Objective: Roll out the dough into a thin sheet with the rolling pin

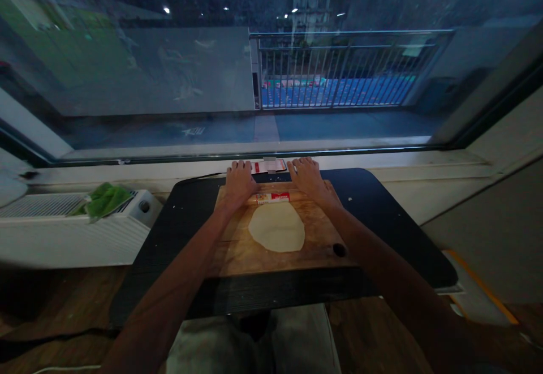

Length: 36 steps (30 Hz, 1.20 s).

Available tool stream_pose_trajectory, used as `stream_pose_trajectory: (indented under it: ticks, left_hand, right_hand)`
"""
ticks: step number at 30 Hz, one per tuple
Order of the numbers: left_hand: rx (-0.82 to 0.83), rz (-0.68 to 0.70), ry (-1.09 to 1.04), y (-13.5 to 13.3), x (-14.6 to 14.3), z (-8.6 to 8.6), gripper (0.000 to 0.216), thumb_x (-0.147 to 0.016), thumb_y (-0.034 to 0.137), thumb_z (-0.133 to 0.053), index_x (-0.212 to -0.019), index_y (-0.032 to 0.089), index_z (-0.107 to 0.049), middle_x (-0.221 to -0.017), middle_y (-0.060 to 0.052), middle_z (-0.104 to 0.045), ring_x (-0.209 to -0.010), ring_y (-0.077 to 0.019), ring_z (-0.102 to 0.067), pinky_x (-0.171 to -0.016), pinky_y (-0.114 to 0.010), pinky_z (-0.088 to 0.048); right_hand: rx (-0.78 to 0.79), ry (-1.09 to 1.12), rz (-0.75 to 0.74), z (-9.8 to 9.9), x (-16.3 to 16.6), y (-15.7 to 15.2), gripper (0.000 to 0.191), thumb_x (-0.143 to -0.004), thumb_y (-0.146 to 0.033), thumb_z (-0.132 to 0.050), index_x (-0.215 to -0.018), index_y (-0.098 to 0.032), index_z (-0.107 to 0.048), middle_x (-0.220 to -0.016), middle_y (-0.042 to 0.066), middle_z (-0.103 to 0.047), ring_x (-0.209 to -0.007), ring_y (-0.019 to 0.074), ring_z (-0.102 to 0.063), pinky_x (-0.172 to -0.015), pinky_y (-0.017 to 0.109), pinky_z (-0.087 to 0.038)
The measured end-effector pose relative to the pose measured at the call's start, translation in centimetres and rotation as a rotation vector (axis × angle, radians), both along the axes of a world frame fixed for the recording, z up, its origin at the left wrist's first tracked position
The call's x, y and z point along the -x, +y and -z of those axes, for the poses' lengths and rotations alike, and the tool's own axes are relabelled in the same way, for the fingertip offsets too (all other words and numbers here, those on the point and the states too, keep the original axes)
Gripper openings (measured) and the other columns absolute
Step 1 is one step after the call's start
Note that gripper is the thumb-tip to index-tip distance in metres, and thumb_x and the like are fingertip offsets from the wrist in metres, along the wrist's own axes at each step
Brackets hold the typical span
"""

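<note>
A flat oval of pale dough lies on a wooden cutting board set on a black table. A rolling pin with a red and white label lies across the board's far end, just beyond the dough's far edge. My left hand presses palm-down on the pin's left end, fingers stretched forward. My right hand presses flat on its right end the same way. Neither hand wraps round the pin.
A red and white packet lies at the table's far edge by the window sill. A green cloth rests on a white radiator to the left. A large window fills the wall ahead. The board has a hole near its right corner.
</note>
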State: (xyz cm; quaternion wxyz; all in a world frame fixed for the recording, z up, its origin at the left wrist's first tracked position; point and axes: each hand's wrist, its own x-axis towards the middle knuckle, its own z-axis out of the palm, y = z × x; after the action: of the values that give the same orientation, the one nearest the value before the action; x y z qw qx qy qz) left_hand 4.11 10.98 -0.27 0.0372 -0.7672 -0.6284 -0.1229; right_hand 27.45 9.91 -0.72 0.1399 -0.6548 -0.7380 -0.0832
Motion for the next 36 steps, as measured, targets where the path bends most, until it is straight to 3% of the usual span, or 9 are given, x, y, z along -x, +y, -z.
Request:
stream_pose_trajectory:
  ticks: [4, 8, 14, 17, 22, 29, 36]
  left_hand:
    - [0.023, 0.004, 0.025, 0.3, -0.1, 0.2, 0.041, -0.100, 0.016, -0.053, -0.138, 0.013, -0.067, -0.142, -0.024, -0.068, -0.137, -0.0381, -0.057, -0.113, -0.052, -0.050]
    - [0.062, -0.002, 0.015, -0.7, 0.3, 0.1, 0.041, -0.101, 0.014, -0.046, -0.137, 0.013, -0.066, -0.144, -0.024, -0.066, -0.138, -0.0379, -0.057, -0.112, -0.051, -0.052]
    - [0.073, -0.110, 0.016, -5.0, 0.6, 0.6, 0.039, -0.107, 0.027, -0.043, -0.134, 0.012, -0.067, -0.145, -0.025, -0.064, -0.137, -0.0408, -0.058, -0.107, -0.053, -0.054]
    - [0.012, -0.146, 0.047, -7.6, 0.4, 1.0, 0.038, -0.109, 0.031, -0.042, -0.129, 0.013, -0.069, -0.140, -0.025, -0.067, -0.134, -0.0427, -0.059, -0.109, -0.057, -0.051]
    - [-0.005, -0.113, 0.081, -9.6, 0.3, 1.0, 0.041, -0.109, 0.029, -0.039, -0.130, 0.012, -0.070, -0.137, -0.025, -0.069, -0.133, -0.0427, -0.060, -0.110, -0.058, -0.049]
    - [-0.011, -0.119, 0.004, -7.0, 0.1, 0.8, 0.037, -0.108, 0.030, -0.042, -0.127, 0.015, -0.071, -0.139, -0.022, -0.072, -0.133, -0.0406, -0.061, -0.113, -0.058, -0.049]
    - [0.066, -0.109, -0.050, -3.8, -0.4, -0.5, 0.039, -0.106, 0.027, -0.045, -0.134, 0.011, -0.066, -0.143, -0.025, -0.069, -0.138, -0.0405, -0.060, -0.110, -0.054, -0.054]
  right_hand:
    - [0.050, -0.002, 0.049, -0.1, 0.3, 0.3, 0.052, -0.122, -0.040, -0.031, -0.128, -0.013, -0.075, -0.132, 0.021, -0.076, -0.130, 0.0332, -0.061, -0.109, 0.045, -0.047]
    - [0.108, 0.006, 0.053, 0.3, 0.0, -0.9, 0.049, -0.121, -0.045, -0.035, -0.141, -0.016, -0.070, -0.142, 0.020, -0.072, -0.135, 0.0331, -0.060, -0.111, 0.045, -0.049]
    - [0.117, -0.040, 0.028, 1.9, -0.6, -4.8, 0.051, -0.118, -0.043, -0.040, -0.158, -0.017, -0.059, -0.155, 0.020, -0.066, -0.146, 0.0364, -0.055, -0.121, 0.054, -0.045]
    - [0.071, -0.060, -0.031, 2.4, -0.5, -7.6, 0.050, -0.116, -0.040, -0.043, -0.158, -0.019, -0.062, -0.159, 0.020, -0.065, -0.153, 0.0411, -0.049, -0.126, 0.061, -0.038]
    - [0.019, -0.038, -0.031, 1.5, 0.2, -10.3, 0.048, -0.114, -0.036, -0.044, -0.152, -0.016, -0.066, -0.152, 0.020, -0.070, -0.147, 0.0397, -0.054, -0.126, 0.056, -0.038]
    - [0.045, 0.017, 0.093, 0.7, 0.6, -7.4, 0.040, -0.115, -0.039, -0.046, -0.137, -0.018, -0.072, -0.139, 0.019, -0.075, -0.132, 0.0362, -0.063, -0.113, 0.050, -0.049]
    - [0.070, 0.106, 0.082, 0.9, 0.0, -2.7, 0.044, -0.114, -0.044, -0.046, -0.133, -0.016, -0.074, -0.135, 0.020, -0.076, -0.130, 0.0370, -0.064, -0.107, 0.049, -0.053]
